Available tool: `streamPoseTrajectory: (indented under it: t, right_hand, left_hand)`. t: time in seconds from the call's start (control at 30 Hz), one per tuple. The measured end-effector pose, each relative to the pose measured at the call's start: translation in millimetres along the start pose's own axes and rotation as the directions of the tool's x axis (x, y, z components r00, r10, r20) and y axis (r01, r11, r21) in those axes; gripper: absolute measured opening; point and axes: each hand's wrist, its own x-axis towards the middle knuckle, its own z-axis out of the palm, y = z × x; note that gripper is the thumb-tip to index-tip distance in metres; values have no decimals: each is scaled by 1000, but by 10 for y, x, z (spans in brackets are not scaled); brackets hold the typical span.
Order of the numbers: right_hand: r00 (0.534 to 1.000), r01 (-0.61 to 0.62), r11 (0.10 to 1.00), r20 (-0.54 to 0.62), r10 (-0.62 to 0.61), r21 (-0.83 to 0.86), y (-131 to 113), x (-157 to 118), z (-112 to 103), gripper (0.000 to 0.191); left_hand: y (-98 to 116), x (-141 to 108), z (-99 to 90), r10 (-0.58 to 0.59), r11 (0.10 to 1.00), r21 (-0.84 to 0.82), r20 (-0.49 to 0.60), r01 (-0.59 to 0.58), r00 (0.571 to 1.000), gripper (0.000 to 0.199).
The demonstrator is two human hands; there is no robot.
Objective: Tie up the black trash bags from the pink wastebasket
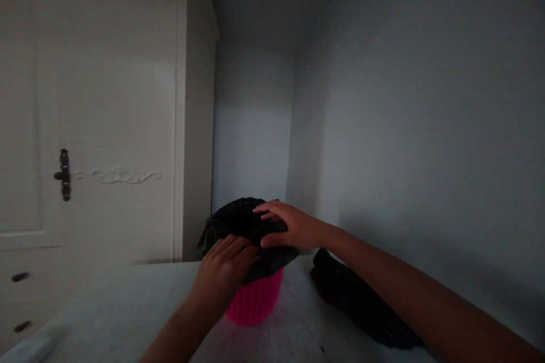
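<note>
A black plastic trash bag (225, 216) lines a bright pink perforated basket (255, 302), with its edge folded out over the rim. My left hand (232, 261) is at the near left of the rim, fingers bent over the bag's edge and closed on it; the fingertips are partly hidden. Over the right side of the opening is my right hand (293, 228), its thumb and fingers apart. The frame does not show clearly whether the right fingertips touch the bag. The inside of the basket is dark.
The basket stands on a white tabletop (162, 295). More bunched black plastic (357, 303) lies on the right, partly behind my right forearm. A white wardrobe (114, 96) with dark handles rises at the left, and a grey wall (417, 125) borders the right side.
</note>
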Motion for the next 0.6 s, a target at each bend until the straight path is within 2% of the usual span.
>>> streamPoseTrajectory:
  t: [0.1, 0.17, 0.23, 0.3, 0.47, 0.57, 0.6]
  right_hand:
    - [987, 160, 953, 62, -149, -258, 4, -154, 39, 93]
    - [980, 196, 903, 65, -185, -382, 44, -191, 42, 81]
    - [983, 167, 872, 15, -180, -460, 95, -185, 17, 56]
    - [987, 105, 846, -49, -153, -523, 158, -154, -33, 40]
    - [996, -44, 739, -89, -22, -672, 395, -86, -183, 32]
    - [993, -120, 687, -76, 94, -717, 524, -74, -235, 18]
    - [990, -137, 680, -81, 114, -720, 549, -70, -244, 14]
  left_hand:
    - [-100, 127, -17, -211, 953, -218, 13, 209, 977, 28]
    - [-158, 203, -35, -368, 876, -328, 16, 353, 930, 28]
    - [-193, 248, -63, -474, 797, -411, 29, 443, 880, 32]
    - [-204, 250, -104, -529, 744, -458, 39, 485, 848, 36]
    - [-196, 85, -191, -584, 707, -457, 52, 539, 810, 33]
    - [-205, -82, -180, -623, 718, -432, -49, 546, 781, 31]
    - [-209, -146, -158, -652, 711, -430, -106, 557, 751, 34]
